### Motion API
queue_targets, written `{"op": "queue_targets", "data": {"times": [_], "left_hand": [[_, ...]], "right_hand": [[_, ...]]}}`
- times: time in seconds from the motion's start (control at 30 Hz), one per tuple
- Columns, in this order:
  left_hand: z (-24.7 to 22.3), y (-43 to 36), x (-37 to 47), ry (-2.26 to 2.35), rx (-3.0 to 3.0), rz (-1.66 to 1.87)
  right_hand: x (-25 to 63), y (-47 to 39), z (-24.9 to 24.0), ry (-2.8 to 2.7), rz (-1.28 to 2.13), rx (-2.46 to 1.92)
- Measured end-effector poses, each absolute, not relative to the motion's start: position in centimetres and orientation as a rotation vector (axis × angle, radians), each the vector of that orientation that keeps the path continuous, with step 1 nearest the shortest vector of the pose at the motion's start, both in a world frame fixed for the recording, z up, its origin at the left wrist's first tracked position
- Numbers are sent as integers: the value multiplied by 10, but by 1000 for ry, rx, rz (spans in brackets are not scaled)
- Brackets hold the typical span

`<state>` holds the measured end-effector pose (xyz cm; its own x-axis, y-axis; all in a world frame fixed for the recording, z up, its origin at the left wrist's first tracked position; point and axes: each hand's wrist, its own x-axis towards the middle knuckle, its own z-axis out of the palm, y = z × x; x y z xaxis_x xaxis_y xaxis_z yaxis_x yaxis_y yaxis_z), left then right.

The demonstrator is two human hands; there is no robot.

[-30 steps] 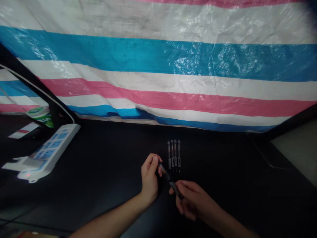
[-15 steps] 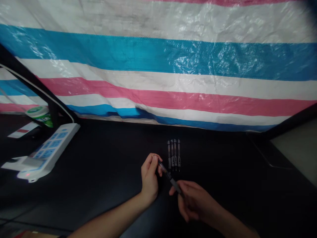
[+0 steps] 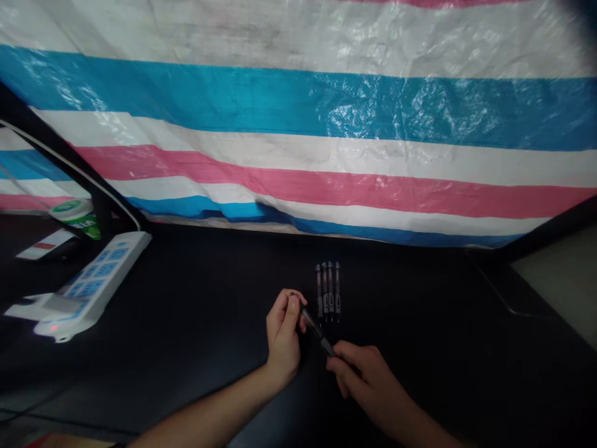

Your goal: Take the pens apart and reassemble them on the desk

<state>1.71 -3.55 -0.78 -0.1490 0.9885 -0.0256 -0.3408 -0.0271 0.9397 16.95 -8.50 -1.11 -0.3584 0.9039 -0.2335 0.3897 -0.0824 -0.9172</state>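
Observation:
A dark pen [image 3: 317,330] slants between my two hands, low over the black table. My left hand [image 3: 284,330] is closed on its upper end, thumb pressed along the top. Around its lower end my right hand [image 3: 361,376] is closed in a pinch, which hides that tip. Just beyond the hands several similar pens [image 3: 328,292] with clear barrels and dark grips lie side by side on the table, their tips pointing toward me.
On the left of the black table [image 3: 200,298] lies a white power strip [image 3: 100,274] with a lit red light. Behind it stands a green and white tub [image 3: 77,216]. A striped plastic sheet [image 3: 298,149] hangs at the table's back edge.
My right hand has shifted its hold, its thumb and fingers now closed together round the pen's lower end. My left hand and the row of pens stay nearly where they were.

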Motion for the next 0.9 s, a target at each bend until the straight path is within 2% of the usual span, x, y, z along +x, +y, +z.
{"op": "queue_targets", "data": {"times": [0.13, 0.23, 0.37, 0.53, 0.6, 0.77, 0.9], "left_hand": [[-12, -32, 17, 957, 808, 1386], [-13, -30, 17, 909, 768, 1341], [-9, -31, 18, 1000, 804, 1403], [-4, -35, 19, 1099, 907, 1450], [-4, -37, 19, 1099, 938, 1443], [-6, -38, 20, 1063, 958, 1406], [-7, -35, 20, 980, 925, 1333]], "right_hand": [[171, -82, -14, -1294, 2075, -1162], [174, -79, -19, -988, 2318, -974], [173, -79, -15, -1039, 2203, -1041], [169, -81, -6, -1649, 1439, -1363], [168, -83, -7, -1726, 1344, -1395], [167, -83, -9, -1655, 1498, -1411], [169, -80, -11, -1350, 1930, -1269]]}}
